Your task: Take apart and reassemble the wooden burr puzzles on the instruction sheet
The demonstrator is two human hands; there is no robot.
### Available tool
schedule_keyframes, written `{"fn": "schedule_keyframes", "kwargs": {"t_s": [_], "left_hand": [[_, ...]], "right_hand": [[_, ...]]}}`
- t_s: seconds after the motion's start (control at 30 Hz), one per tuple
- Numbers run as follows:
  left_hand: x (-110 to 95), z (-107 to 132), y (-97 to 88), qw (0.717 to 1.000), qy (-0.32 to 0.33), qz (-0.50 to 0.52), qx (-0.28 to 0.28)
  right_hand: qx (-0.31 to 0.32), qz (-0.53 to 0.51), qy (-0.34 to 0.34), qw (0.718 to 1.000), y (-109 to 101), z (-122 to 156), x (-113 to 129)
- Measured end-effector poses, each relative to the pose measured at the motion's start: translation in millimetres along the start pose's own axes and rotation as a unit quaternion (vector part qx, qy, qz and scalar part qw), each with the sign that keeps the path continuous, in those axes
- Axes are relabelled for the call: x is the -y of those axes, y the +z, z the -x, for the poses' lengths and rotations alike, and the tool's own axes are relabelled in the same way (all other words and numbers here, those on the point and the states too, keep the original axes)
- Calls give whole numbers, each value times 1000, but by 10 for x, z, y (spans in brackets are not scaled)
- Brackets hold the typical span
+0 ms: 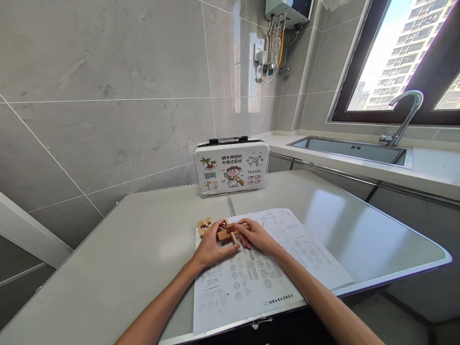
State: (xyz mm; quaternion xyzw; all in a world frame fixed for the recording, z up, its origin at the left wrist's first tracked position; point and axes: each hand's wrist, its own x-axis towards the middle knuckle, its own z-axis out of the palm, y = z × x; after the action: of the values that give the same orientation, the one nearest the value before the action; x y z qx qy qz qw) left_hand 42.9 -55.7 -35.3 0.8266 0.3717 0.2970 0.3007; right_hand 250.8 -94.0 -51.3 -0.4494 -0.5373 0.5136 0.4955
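My left hand (211, 247) is closed round a wooden interlocking puzzle (224, 235), thumb in front and fingers behind. Brown blocks cross one another in it, and a lighter round-ended stick (234, 237) points toward me. At the right end of the same puzzle, my right hand (258, 235) pinches with thumb and forefinger; its fingers partly cover what they grip. Beside my left hand lies another wooden puzzle (204, 224) of light and dark blocks, partly hidden by the fingers. Under both hands is a printed instruction sheet (251, 292) with small drawings.
A white carrying case (232, 167) with cartoon prints stands at the back of the folding table (161, 230), near the tiled wall. On the right, a counter holds a sink (355, 149) and a tap (406, 115). The sheet reaches the table's front edge.
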Motion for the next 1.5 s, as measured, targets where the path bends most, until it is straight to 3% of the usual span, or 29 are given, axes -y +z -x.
{"fn": "schedule_keyframes", "kwargs": {"t_s": [0.5,0.83,0.93,1.13,1.33,1.5], "left_hand": [[-141,27,-12,996,71,-30,-33],[-131,-28,-29,999,14,33,-30],[-126,-48,-66,990,-31,141,3],[-177,-29,-162,917,-100,377,85],[-227,-13,-186,875,-101,459,116],[-241,-21,-186,872,-99,464,118]], "right_hand": [[-10,-89,-10,996,-17,50,108],[-99,-212,-27,972,-103,7,130],[-137,-149,-34,979,-111,-12,95],[-154,93,-53,982,6,-3,-30],[-156,287,-103,939,40,40,-91],[-156,356,-161,907,51,37,-163]]}}
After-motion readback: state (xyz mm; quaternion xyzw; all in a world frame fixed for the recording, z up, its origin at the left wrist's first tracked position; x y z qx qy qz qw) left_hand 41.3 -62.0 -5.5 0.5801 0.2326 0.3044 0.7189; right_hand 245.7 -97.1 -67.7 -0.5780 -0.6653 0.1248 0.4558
